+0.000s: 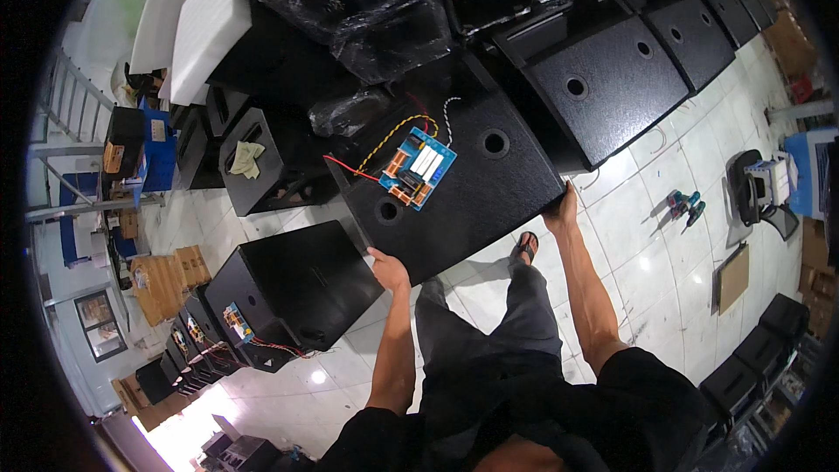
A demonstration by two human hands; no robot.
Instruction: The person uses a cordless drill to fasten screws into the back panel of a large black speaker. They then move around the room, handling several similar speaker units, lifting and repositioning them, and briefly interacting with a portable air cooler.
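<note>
A black speaker cabinet [472,218] with two round holes in its upper face is between my two hands. At its near left edge, my left hand [390,271] grips the side, its fingers partly hidden. My right hand [564,210] holds the right-hand corner, with most of its fingers out of sight behind the edge. On top of the cabinet lies a blue circuit board [418,169] bearing white blocks and copper coils. Red, yellow-black and white-black twisted wires [384,144] trail from the board across the cabinet.
More black cabinets [603,79] stand in a row at the far right, and another [301,284] is close on the left. Cordless drills [686,207] rest on the tiled floor [642,258]. White foam [210,39] and plastic-wrapped boxes [350,0] lie beyond the held cabinet.
</note>
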